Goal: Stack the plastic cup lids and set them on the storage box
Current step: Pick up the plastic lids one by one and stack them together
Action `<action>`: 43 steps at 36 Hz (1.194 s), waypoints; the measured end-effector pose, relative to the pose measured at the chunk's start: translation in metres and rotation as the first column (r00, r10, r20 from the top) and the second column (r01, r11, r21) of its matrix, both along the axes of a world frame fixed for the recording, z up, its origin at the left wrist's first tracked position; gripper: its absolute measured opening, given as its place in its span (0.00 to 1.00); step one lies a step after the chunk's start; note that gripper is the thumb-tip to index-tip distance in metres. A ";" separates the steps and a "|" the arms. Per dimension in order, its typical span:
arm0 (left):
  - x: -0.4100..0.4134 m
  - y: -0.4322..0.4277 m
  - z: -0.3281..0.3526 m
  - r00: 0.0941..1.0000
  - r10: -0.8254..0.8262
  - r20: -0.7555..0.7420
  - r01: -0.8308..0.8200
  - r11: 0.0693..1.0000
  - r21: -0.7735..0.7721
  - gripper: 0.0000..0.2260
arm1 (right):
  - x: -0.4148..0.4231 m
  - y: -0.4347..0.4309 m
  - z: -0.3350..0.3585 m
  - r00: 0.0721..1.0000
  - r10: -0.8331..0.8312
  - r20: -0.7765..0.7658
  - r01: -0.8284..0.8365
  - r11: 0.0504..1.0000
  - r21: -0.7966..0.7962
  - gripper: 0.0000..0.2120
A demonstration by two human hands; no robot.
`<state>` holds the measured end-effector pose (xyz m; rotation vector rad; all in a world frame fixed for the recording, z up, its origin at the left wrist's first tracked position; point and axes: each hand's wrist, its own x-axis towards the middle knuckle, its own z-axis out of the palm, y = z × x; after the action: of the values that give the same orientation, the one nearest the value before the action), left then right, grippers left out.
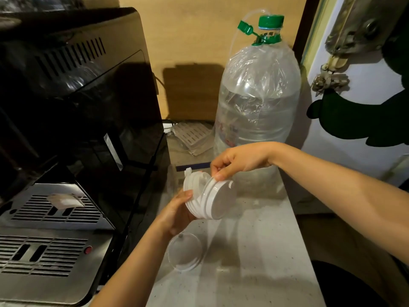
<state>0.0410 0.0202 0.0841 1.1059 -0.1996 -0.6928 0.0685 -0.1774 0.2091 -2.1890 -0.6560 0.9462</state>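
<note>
Your speckled surface (254, 251) carried a water jug (259, 96) at 12 o'clock; your left hand (177, 213) and right hand (239, 160) both clamped the lid stack (210, 196).

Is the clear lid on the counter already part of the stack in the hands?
No, the clear lid lies alone on the counter, below the white stack held between the left hand and right hand.
</note>
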 end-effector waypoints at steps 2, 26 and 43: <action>0.000 -0.002 0.001 1.000 -0.022 -0.016 0.022 0.999 -0.028 0.47 | -0.001 0.005 0.000 1.000 0.016 0.021 -0.016 1.000 -0.013 0.09; -0.006 -0.007 0.008 0.959 -0.282 0.033 0.279 0.913 -0.299 0.30 | -0.001 0.018 0.002 0.973 -0.005 0.229 0.012 1.000 -0.029 0.07; -0.004 -0.015 0.008 0.979 -0.195 -0.057 0.168 0.935 -0.313 0.40 | 0.003 0.021 -0.017 0.939 -0.146 0.311 0.124 0.988 0.090 0.08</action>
<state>0.0367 0.0052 0.0920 0.7631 -0.3262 -0.8428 0.0717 -0.1561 0.1919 -2.3121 -0.6625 0.4965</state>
